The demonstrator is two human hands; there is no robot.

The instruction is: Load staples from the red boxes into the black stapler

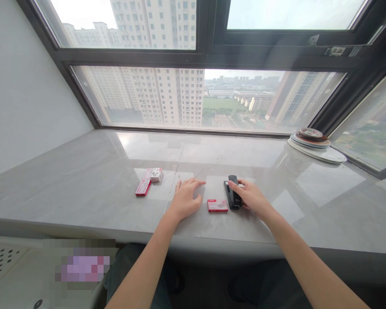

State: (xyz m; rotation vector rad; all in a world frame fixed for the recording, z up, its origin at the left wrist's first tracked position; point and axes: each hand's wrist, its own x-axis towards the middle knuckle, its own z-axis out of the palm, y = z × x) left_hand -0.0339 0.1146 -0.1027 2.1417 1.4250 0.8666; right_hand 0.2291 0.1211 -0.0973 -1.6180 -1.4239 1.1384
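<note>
At the left-centre of the frame, two flat red-and-white cardboard boxes [143, 187] lie nearly end to end on the glossy grey marbled surface [83, 184], with a smaller white printed box [156, 175] at their right side. They sit well apart from the stapler.

Next, near the centre, comes the left hand [188, 199], palm down, fingers loosely spread and thumb held away from them; it has hold of nothing visible. Whether its fingertips touch the surface, I cannot tell.

Just right of its thumb, at lower centre, lies a single flat red-and-white cardboard box [218, 206], its long axis running across the frame. It lies between the two hands, with the left thumb on its open side.

The long black stapler [233, 195] is right of centre, just beside that box's right end, its long axis running roughly up and down the frame, so nearly square to the box. The right hand [251, 196] grips it from the right, thumb over the top and fingers curled round the far side.
</note>
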